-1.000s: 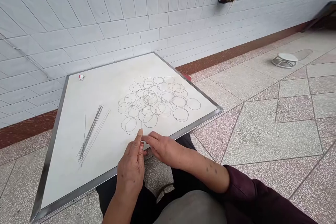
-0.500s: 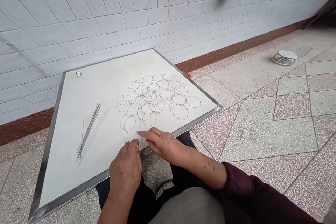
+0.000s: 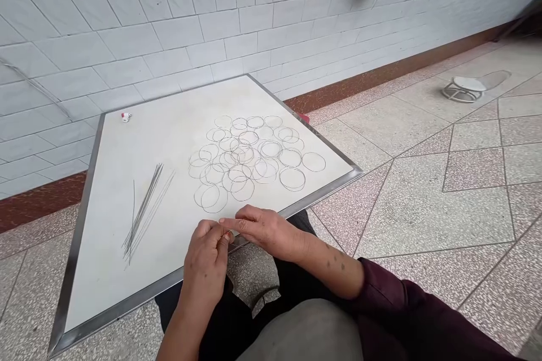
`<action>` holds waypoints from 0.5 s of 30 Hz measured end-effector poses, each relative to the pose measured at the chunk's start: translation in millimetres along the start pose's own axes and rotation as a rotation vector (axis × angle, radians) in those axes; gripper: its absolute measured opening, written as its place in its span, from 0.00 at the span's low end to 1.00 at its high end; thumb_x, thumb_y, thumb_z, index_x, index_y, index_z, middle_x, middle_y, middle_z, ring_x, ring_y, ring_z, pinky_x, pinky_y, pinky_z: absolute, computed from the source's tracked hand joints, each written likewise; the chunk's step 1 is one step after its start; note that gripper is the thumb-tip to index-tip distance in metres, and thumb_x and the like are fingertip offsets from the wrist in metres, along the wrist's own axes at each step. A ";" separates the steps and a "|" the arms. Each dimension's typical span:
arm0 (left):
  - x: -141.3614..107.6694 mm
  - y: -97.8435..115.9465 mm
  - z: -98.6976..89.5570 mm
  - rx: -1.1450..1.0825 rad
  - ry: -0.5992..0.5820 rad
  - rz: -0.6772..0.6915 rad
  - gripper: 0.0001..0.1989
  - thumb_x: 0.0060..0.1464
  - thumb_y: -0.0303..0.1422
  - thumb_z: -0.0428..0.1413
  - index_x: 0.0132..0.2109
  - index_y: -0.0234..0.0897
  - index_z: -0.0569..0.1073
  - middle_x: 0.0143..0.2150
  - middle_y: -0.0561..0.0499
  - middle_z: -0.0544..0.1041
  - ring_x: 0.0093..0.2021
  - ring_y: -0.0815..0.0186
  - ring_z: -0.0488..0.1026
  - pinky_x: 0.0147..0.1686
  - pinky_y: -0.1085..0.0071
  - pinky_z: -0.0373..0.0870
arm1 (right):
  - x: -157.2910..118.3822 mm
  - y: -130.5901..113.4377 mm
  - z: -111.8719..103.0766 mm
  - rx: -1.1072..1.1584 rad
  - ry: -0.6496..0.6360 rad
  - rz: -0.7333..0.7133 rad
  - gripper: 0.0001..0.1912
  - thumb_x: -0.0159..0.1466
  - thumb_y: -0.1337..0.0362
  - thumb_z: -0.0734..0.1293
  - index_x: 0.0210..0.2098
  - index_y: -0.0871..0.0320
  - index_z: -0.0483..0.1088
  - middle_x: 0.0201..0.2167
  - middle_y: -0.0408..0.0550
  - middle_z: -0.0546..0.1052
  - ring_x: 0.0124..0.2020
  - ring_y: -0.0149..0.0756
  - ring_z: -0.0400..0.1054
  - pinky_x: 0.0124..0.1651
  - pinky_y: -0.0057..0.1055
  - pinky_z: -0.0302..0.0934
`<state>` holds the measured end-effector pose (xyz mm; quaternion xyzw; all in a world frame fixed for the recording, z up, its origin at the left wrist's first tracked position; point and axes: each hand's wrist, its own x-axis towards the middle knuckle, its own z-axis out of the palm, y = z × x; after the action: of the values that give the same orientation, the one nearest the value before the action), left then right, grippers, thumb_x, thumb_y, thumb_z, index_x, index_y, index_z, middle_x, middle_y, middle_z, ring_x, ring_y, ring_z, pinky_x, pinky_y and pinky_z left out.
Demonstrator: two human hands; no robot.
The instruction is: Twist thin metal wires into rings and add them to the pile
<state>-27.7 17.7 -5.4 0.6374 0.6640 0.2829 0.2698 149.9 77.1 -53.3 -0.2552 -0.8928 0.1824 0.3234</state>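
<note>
Dark wire rings (image 3: pixel 243 163) heaped on a white board (image 3: pixel 178 113)

From the left: a white tiled wall (image 3: pixel 169 28) runs behind the steel-framed board. A tiny red-and-white figurine (image 3: pixel 126 117) sits near the board's far corner, and a sheaf of thin straight dark wires (image 3: pixel 141 214) lies slantwise well below it. The left hand (image 3: pixel 205 262) rests at the near edge, fingers curled inward. The right hand (image 3: pixel 266 231), coming from a maroon sleeve (image 3: pixel 381 293), reaches across to meet it, the two closed narrowly together. Whether they pinch anything is too fine to tell. The overlapping rings lie just beyond, not touching either hand. Farther right, a small white wire-legged stand (image 3: pixel 463 89) sits on the speckled terrazzo floor (image 3: pixel 402 208).
</note>
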 end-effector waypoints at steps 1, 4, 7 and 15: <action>1.3 -1.5 0.4 -0.089 -0.025 -0.008 0.15 0.62 0.38 0.48 0.32 0.41 0.75 0.40 0.48 0.72 0.39 0.58 0.71 0.37 0.63 0.68 | 0.1 0.7 -0.9 0.017 0.002 -0.003 0.21 0.73 0.67 0.58 0.63 0.51 0.63 0.44 0.47 0.72 0.38 0.28 0.69 0.38 0.24 0.69; 3.3 -6.0 2.5 -0.398 -0.131 -0.049 0.13 0.60 0.39 0.53 0.30 0.40 0.75 0.37 0.49 0.72 0.39 0.59 0.71 0.43 0.62 0.69 | -0.2 3.9 -4.6 0.067 0.005 -0.014 0.18 0.73 0.65 0.59 0.61 0.54 0.66 0.44 0.48 0.73 0.39 0.29 0.69 0.40 0.24 0.68; 1.9 -7.2 4.9 -0.688 -0.234 -0.143 0.13 0.58 0.41 0.56 0.31 0.39 0.77 0.35 0.48 0.74 0.40 0.59 0.72 0.46 0.61 0.70 | -1.5 7.0 -8.4 0.093 -0.003 -0.007 0.13 0.73 0.64 0.59 0.53 0.56 0.71 0.43 0.49 0.73 0.38 0.29 0.69 0.39 0.24 0.67; -4.4 -1.9 7.9 -1.022 -0.204 -0.336 0.14 0.50 0.43 0.66 0.34 0.35 0.82 0.36 0.47 0.78 0.32 0.63 0.74 0.40 0.63 0.73 | 3.4 3.6 -12.1 0.322 0.160 0.113 0.13 0.72 0.61 0.62 0.53 0.55 0.71 0.41 0.49 0.74 0.40 0.32 0.71 0.44 0.30 0.69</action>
<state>-23.1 13.5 -12.3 0.3346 0.5051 0.4593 0.6496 157.0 83.9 -44.7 -0.2634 -0.8076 0.3200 0.4195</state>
